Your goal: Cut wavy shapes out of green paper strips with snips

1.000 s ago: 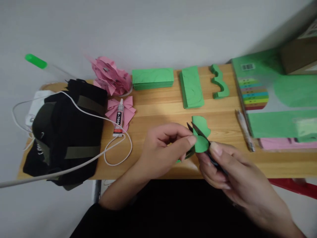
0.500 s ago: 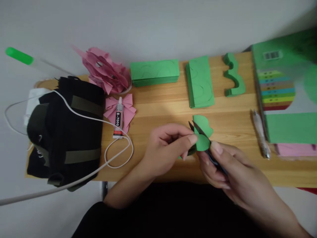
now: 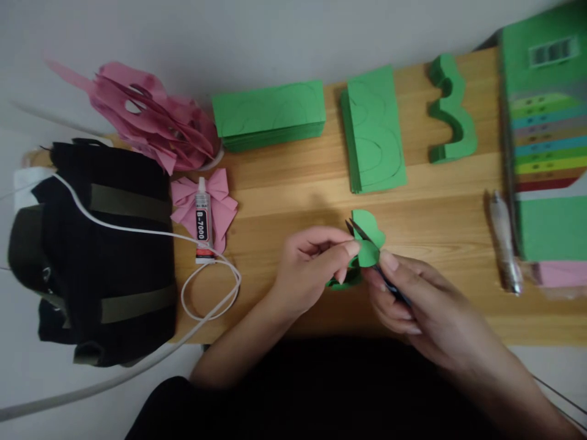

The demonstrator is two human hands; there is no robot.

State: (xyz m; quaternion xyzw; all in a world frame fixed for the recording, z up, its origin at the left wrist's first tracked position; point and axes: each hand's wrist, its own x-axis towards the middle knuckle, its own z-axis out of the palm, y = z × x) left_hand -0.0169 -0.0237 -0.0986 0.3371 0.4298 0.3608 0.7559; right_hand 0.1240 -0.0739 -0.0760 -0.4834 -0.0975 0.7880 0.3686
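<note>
Between thumb and fingers my left hand [image 3: 314,263] pinches a piece of green paper [image 3: 369,253] with a rounded edge. My right hand [image 3: 408,296] is wrapped round a pair of dark scissors [image 3: 359,230]. Their slightly parted blades cross the green paper and point away to the left. Part of the handles is hidden by my fingers. Below my left fingertips, green paper scraps [image 3: 343,281] lie on the wooden table [image 3: 275,201]. Behind the hands stands a green paper stack [image 3: 376,131] with a curvy outline drawn on it.
At the back are another green stack [image 3: 270,110] and cut wavy green pieces [image 3: 456,113]. To the left lie a glue tube [image 3: 203,223] on a pink paper bow [image 3: 222,198], pink cutouts [image 3: 151,116], a white cable [image 3: 137,231] and a black bag [image 3: 128,256]. A pen [image 3: 504,241] and paper pack [image 3: 550,226] are right.
The view has come closer and tilted, so things on the table spread outward. Both hands keep their grip, with the scissors still across the green paper.
</note>
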